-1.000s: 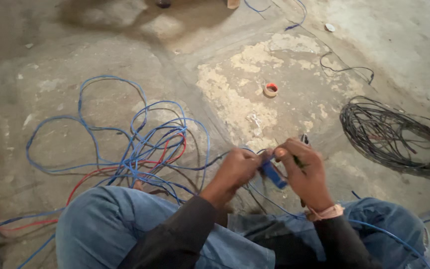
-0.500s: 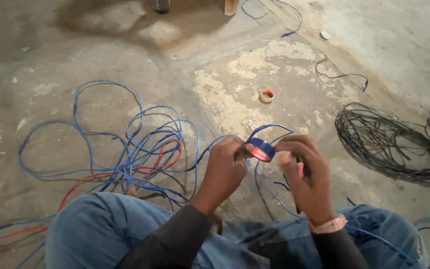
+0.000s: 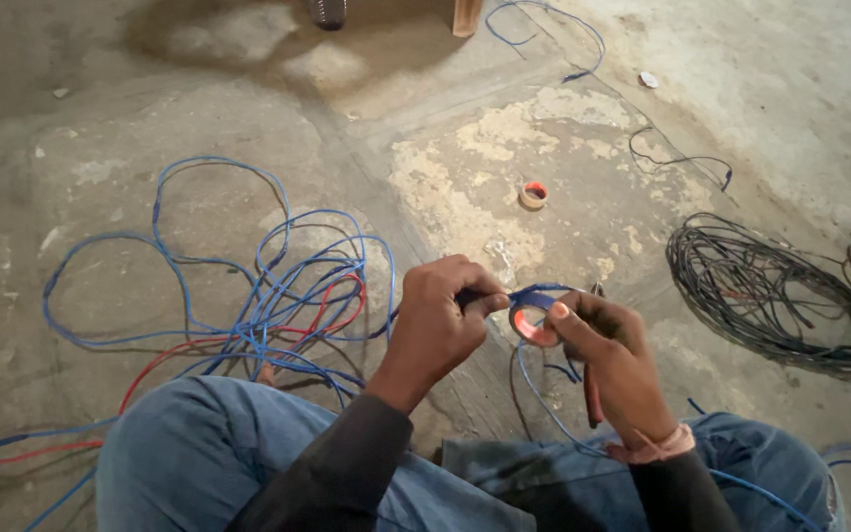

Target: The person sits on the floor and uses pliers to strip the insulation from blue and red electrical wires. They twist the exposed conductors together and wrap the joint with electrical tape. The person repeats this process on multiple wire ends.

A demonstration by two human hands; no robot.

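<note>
My left hand pinches the loose end of a blue tape strip at centre frame. My right hand holds the roll of blue tape, whose inner core looks red, and the strip stretches between the two hands. A red-handled pliers hangs down along my right palm. A thin blue wire loops below the hands toward my lap. A tangle of blue and red wires lies on the concrete floor to the left of my hands.
A coil of black wire lies on the floor at right. A small tape roll sits on the patched concrete beyond my hands. A short black wire and a blue wire lie farther off. My knees in jeans fill the bottom.
The hands have drawn slightly apart, pulling a strip off the tape roll. The roll has turned so its open core faces the camera.
</note>
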